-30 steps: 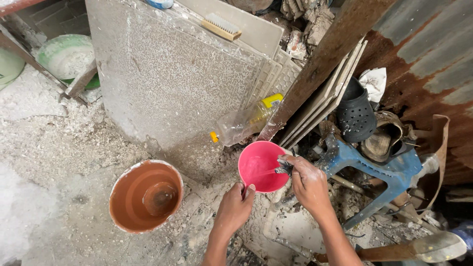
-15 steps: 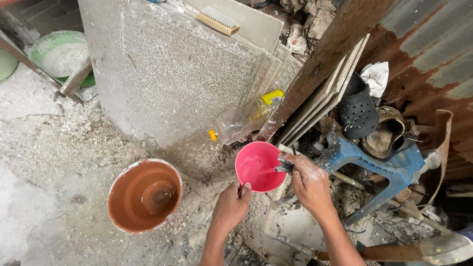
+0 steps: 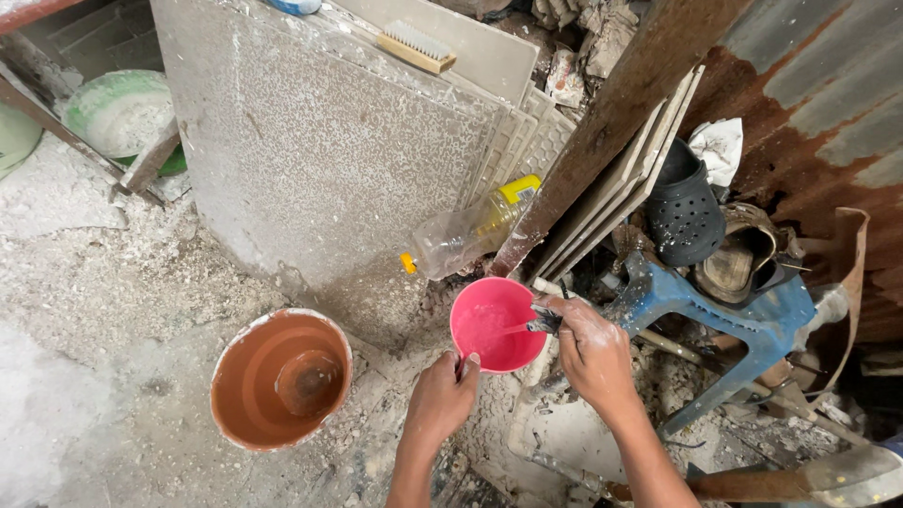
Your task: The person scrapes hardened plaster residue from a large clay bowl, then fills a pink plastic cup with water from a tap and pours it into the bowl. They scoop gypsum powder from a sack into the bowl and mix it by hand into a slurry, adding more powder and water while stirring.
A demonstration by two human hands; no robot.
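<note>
Far left, a pale green basin (image 3: 118, 113) holds white residue, cut partly by a wooden bar; its contents cannot be identified. A large speckled slab (image 3: 320, 150) leans upright behind the work, with a scrub brush (image 3: 417, 47) resting on its top edge; the brush could slide off if the slab is knocked. On the rubble-strewn ground (image 3: 103, 282) stands an orange bucket (image 3: 280, 376), with something round at its bottom (too murky to name).

A clear plastic bottle with a yellow cap (image 3: 467, 233) lies wedged against the slab, just above the pink bowl (image 3: 495, 323).

The left hand (image 3: 440, 400) pinches the near rim of the pink bowl with thumb over the edge, a light hold only. Risk: the bowl tips and spills its wet whitish content, since 1 thin rim grip carries it off the ground.

The right hand (image 3: 591, 353) is closed around a small dark-handled tool (image 3: 544, 323) whose working end reaches into the bowl; the tip is smeared and hard to make out. Pressing hard there could twist the bowl from the left hand.

At right, a blue plastic stool (image 3: 743, 315) lies tipped under a black clog (image 3: 684, 212) and clutter beside rusted sheet metal (image 3: 809, 113); a trip hazard. The bottom edge cuts off both forearms.
</note>
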